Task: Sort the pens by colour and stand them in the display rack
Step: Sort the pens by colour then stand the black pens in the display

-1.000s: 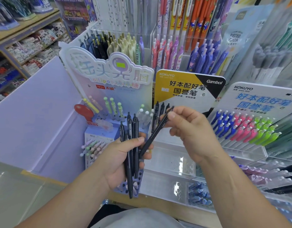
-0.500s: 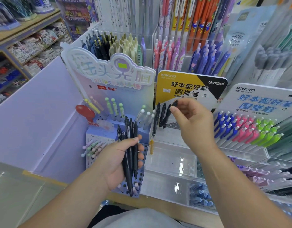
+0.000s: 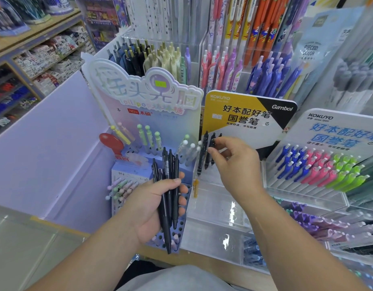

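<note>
- Pens (image 3: 167, 164), all black, are gripped upright together by the left hand (image 3: 152, 202)
- One black pen (image 3: 212, 139) in the clear rack (image 3: 223, 206) is pinched at its top by the right hand (image 3: 236, 164)
- The rack is just right of the left hand

- A stationery shop: printed KOKUYO header cards (image 3: 246, 116) stand above clear acrylic display racks (image 3: 219, 208).
- Rows of blue, pink and green pens (image 3: 319, 166) fill a tilted display, grouped by colour.
- Patterned pens (image 3: 254, 24) crowd the back.
- Side shelves (image 3: 40, 28) carry boxed stock (image 3: 51, 57).
</note>
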The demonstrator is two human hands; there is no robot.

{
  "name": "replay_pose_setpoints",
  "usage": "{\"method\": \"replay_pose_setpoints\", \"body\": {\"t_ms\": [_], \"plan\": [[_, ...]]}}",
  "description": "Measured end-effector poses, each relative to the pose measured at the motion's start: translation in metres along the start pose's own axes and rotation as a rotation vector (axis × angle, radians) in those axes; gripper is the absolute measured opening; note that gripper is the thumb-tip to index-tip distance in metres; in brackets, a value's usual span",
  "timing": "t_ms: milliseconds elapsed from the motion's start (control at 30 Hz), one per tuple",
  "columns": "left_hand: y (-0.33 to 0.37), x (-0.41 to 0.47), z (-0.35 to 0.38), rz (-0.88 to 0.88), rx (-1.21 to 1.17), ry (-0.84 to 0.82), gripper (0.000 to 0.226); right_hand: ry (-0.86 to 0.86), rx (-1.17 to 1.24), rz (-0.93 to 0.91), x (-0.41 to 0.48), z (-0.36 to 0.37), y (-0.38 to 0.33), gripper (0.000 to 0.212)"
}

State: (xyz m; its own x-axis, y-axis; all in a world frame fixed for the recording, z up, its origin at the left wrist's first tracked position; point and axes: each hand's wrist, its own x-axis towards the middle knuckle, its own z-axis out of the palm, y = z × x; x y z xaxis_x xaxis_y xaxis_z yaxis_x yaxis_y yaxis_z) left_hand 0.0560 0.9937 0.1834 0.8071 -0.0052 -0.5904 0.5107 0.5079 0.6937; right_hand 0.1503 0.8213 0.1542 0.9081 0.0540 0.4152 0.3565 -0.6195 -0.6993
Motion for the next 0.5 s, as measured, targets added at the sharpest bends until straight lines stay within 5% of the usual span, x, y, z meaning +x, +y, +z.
{"method": "replay_pose_setpoints", "body": {"t_ms": [167,367,500], "plan": [[0.001,-0.002,0.002,0.016,0.018,-0.035,0.037,-0.022,-0.031,0.015,-0.001,0.003,0.004,0.021],[0.002,-0.005,0.007,0.010,-0.011,-0.074,0.025,-0.045,0.027,0.137,-0.006,-0.005,-0.005,0.031],[0.001,-0.005,0.008,0.057,0.057,-0.093,0.028,-0.083,0.203,0.220,-0.016,-0.010,-0.017,0.009]]}}
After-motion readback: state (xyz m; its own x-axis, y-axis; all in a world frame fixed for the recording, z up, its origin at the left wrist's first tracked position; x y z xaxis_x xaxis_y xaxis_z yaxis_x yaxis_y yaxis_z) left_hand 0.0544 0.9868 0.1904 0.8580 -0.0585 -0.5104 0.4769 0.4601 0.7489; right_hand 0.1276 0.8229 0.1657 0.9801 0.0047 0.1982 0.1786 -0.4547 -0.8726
